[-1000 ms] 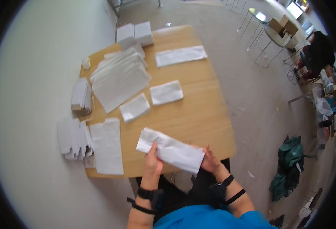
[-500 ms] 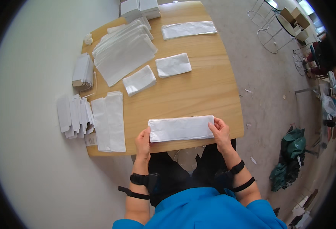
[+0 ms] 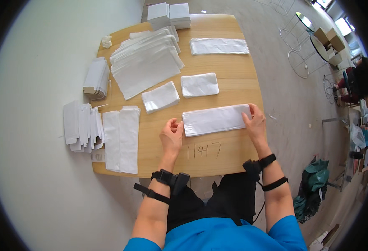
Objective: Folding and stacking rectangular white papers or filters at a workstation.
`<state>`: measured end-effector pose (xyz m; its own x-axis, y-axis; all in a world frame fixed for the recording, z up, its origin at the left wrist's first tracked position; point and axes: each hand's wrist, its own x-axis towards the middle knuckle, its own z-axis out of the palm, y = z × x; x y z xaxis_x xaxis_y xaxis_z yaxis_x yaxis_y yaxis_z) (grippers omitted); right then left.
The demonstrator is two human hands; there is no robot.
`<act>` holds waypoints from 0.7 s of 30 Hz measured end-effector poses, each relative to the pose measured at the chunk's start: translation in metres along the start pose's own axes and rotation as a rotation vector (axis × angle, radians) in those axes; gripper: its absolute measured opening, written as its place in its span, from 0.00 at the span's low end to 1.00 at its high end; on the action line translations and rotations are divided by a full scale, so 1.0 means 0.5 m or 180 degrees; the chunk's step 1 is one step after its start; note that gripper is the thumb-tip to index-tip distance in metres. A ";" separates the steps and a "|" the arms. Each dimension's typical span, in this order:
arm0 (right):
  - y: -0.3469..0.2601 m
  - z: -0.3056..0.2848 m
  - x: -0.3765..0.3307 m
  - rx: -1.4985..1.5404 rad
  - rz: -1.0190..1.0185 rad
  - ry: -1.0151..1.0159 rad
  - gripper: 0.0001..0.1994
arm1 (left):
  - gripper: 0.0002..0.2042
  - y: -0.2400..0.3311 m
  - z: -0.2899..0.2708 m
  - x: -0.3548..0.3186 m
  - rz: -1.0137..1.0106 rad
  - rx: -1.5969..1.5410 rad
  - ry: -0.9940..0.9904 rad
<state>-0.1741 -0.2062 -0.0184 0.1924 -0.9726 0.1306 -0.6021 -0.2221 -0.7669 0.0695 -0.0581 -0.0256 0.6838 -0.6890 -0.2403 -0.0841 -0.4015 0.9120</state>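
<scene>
A long, flat stack of thin white bags [image 3: 215, 120], slightly tilted, lies on the wooden table [image 3: 234, 154] in front of me. My right hand [image 3: 255, 121] grips its right end, thumb on top and fingers at the far corner. Beside the left end is my left hand [image 3: 172, 134]; its fingers are loosely curled and apart from the thumb, which is close to or touching the stack's edge. Just beyond lie two shorter white stacks, one on the left [image 3: 161, 97] and one on the right [image 3: 200, 85].
A fanned pile of large white sheets [image 3: 148, 65] covers the far left. White boxes [image 3: 169, 16] stand behind it; flattened cartons [image 3: 81, 125] line the left edge near long white bags [image 3: 121, 140]. Another long stack [image 3: 219, 46] lies far right. A dark green bag [image 3: 315, 180] is on the floor.
The long stack has moved away from me and to the right, uncovering handwritten marks on the table. My left hand has loosened from its left end; my right hand keeps hold.
</scene>
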 end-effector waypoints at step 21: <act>-0.117 0.208 -0.089 0.0783 -0.0205 -0.0499 0.04 | 0.16 0.033 0.019 -0.051 -0.0053 -0.0161 -0.0027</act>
<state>-0.0671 -0.1426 -0.0447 0.3530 -0.9303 0.0999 -0.3826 -0.2410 -0.8919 0.0437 -0.0529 -0.0078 0.6786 -0.6876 -0.2583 -0.0357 -0.3821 0.9234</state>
